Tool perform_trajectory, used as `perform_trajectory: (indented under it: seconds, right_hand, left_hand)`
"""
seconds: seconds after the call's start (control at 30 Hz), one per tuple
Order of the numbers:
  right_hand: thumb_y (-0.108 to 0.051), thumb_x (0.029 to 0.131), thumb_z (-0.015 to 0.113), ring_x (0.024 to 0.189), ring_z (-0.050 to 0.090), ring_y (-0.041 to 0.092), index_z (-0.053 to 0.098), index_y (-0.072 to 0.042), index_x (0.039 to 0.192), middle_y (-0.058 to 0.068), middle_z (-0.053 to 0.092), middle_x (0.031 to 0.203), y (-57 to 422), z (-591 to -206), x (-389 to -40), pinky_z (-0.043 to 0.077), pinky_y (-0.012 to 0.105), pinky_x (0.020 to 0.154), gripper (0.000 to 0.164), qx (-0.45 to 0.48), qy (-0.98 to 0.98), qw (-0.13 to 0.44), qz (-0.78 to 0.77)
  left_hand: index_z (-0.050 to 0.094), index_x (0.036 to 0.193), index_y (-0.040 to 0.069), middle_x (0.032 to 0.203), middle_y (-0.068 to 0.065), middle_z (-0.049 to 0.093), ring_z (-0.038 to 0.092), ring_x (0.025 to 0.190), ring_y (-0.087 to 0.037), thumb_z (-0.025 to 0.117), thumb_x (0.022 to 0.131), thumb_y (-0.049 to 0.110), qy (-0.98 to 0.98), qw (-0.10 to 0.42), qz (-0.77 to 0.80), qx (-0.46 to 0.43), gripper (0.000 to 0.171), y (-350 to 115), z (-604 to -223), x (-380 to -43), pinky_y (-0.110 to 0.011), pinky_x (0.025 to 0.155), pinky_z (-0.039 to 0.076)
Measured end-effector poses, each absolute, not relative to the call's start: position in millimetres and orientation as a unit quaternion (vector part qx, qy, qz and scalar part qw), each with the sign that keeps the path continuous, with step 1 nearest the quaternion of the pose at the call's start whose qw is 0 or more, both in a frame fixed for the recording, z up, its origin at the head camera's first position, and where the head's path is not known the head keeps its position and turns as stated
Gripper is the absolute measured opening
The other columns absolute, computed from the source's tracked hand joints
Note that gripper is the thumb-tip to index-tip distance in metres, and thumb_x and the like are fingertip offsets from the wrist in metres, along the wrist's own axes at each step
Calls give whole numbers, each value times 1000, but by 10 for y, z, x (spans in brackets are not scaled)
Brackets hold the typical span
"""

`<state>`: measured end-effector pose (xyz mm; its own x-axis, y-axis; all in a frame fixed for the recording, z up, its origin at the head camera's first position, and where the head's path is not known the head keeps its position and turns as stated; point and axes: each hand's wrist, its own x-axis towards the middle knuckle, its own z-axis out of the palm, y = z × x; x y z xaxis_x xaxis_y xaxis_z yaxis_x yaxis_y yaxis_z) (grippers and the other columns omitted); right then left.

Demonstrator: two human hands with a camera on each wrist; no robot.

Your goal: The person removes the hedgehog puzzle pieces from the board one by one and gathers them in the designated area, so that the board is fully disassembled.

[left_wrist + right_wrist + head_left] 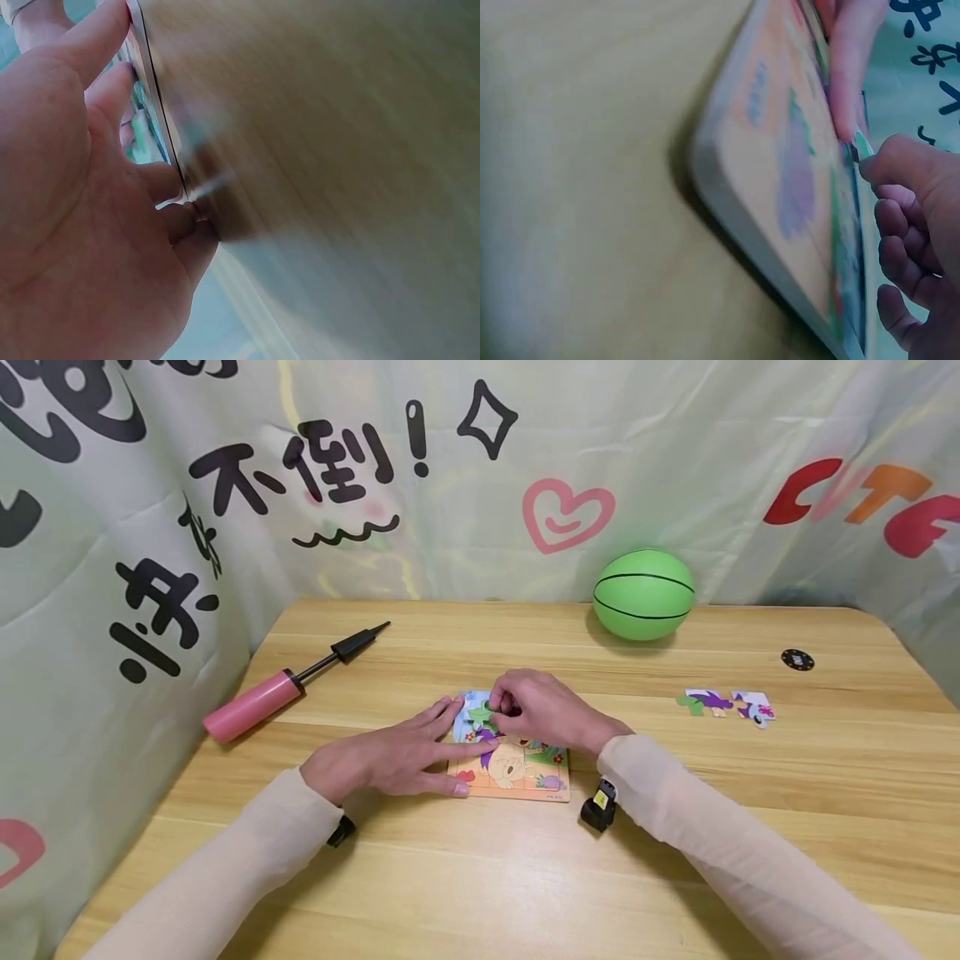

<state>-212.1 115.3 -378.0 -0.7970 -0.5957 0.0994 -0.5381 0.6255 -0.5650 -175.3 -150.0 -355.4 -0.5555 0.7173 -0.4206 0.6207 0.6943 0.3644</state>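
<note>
A small jigsaw puzzle board [517,787] with a cartoon picture lies on the wooden table in front of me. My left hand [393,756] spreads its fingers along the board's left side, and one finger reaches over the picture. In the left wrist view, the fingertips of the left hand [97,202] are right at the board's edge. Over the upper part of the board, my right hand [547,710] pinches a green puzzle piece [480,716]. The right wrist view shows the thumb and fingers of the right hand [922,202] beside the raised piece [865,144].
Two loose puzzle pieces, one purple and green [703,700] and one white and purple [753,707], lie to the right. Behind them is a black round chip [797,660]. A green ball [643,595] sits at the back, and a pink hand pump [255,706] lies at left.
</note>
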Motion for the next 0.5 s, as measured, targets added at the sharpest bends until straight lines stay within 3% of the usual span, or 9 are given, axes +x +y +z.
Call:
perform_trajectory:
  seconds: [0.33,0.5]
  right_hand:
    - [-15,99,80,100,68,18,74,-10,110,3,75,109,1763,-3654,-2095,60,39,95,14,-254,913,44,-316]
    - [-11,99,80,100,66,19,74,-9,112,5,74,111,2207,-3577,-2052,60,33,92,14,-229,924,31,-305]
  left_hand:
    - [29,171,47,183,-18,-15,-13,170,-41,55,109,62,878,279,91,379,69,-1481,-3562,-1747,-67,135,13]
    - [29,171,47,183,-18,-15,-13,170,-40,57,109,61,879,279,95,375,70,-1490,-3562,-1740,-67,135,14]
